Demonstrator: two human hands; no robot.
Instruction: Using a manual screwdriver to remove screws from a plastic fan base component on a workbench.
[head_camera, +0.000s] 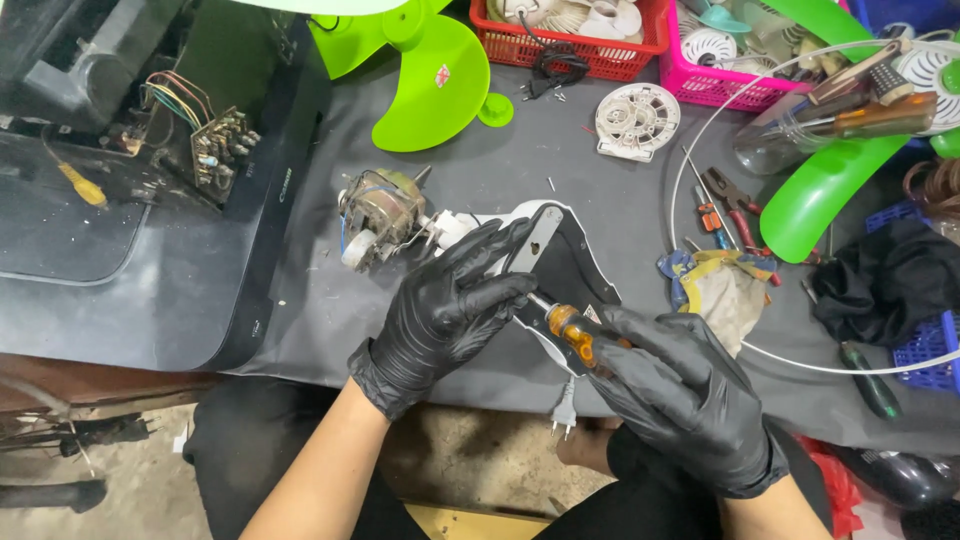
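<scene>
Orange-handled screwdriver (572, 329) clamped in gloved right hand (680, 395), tip at white fan housing (548, 228) gripped by left hand (450, 305).

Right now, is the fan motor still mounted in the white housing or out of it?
Out. The fan motor lies bare on the grey mat beside the white housing, its wires exposed.

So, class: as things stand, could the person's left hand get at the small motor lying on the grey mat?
Probably yes. The left hand rests on the white housing, and the motor lies just beyond its fingertips with bare grey mat around it. Nothing blocks the way, though the hand would have to let go.
</scene>
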